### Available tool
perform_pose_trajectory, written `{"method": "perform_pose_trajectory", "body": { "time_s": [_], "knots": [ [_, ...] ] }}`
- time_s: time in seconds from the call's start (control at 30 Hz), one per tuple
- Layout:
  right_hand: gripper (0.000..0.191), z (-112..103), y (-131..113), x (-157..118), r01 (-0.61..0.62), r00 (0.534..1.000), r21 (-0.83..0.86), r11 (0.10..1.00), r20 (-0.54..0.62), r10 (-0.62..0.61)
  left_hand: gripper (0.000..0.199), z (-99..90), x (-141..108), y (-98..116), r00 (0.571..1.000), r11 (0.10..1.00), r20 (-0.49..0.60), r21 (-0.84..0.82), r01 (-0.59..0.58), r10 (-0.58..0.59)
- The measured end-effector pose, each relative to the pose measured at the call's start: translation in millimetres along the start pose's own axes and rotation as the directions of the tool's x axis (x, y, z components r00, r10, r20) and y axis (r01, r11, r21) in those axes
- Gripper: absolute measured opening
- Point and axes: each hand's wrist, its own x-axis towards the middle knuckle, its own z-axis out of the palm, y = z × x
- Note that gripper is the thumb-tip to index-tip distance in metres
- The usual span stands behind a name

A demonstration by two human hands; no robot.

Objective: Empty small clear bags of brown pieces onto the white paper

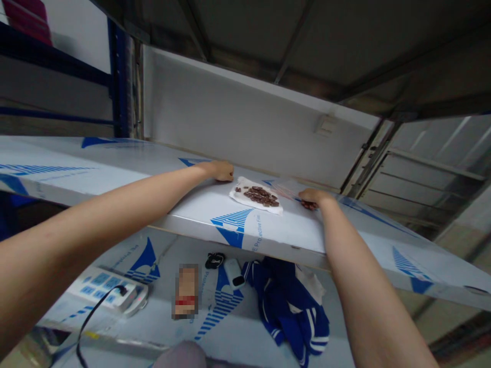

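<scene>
bare left forearm (76, 235) nearest, reaching to left hand (220, 171), curled on white film-covered metal shelf (115, 158) just beside crumpled white paper tissue (245, 197) carrying a heap of small dark brown pieces (259, 195). left grip curled, apart or together cannot tell. right hand (316, 198) at edge of clear plastic bag (286, 188), a few brown pieces (309, 205) under it; right grip cannot tell. loose pieces, so slow light pinches suit. lower shelf: white power strip (103, 289), black cable (92, 317), blue-white jacket (287, 306). behind: blue rack upright (120, 76), white wall panel (238, 112).
</scene>
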Motion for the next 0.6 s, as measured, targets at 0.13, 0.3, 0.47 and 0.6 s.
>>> {"method": "perform_pose_trajectory", "body": {
  "time_s": [0.13, 0.3, 0.47, 0.6],
  "knots": [
    [0.028, 1.7, -0.5, -0.5, -0.023, 0.999, 0.031, 0.999, 0.032, 0.022, 0.032, 0.6, 1.3, 0.0, 1.0, 0.999, 0.021, 0.051, 0.001, -0.002],
    [0.029, 0.8, -2.9, -2.5, -0.045, 0.998, 0.032, 0.998, 0.049, 0.043, 0.035, -0.7, 0.2, 2.0, 0.999, 0.998, 0.037, 0.069, 0.004, -0.006],
    [0.029, 0.6, -4.7, -4.4, -0.032, 0.999, 0.019, 0.999, 0.044, 0.031, 0.039, -3.2, -3.0, 4.4, 0.998, 0.993, 0.058, 0.118, 0.002, -0.009],
    [0.022, -0.9, -2.7, -4.9, 0.076, 0.996, 0.016, 0.997, -0.039, -0.075, 0.038, -2.2, -2.3, 4.8, 0.998, 0.994, 0.061, 0.112, -0.006, -0.001]
  ]
}}
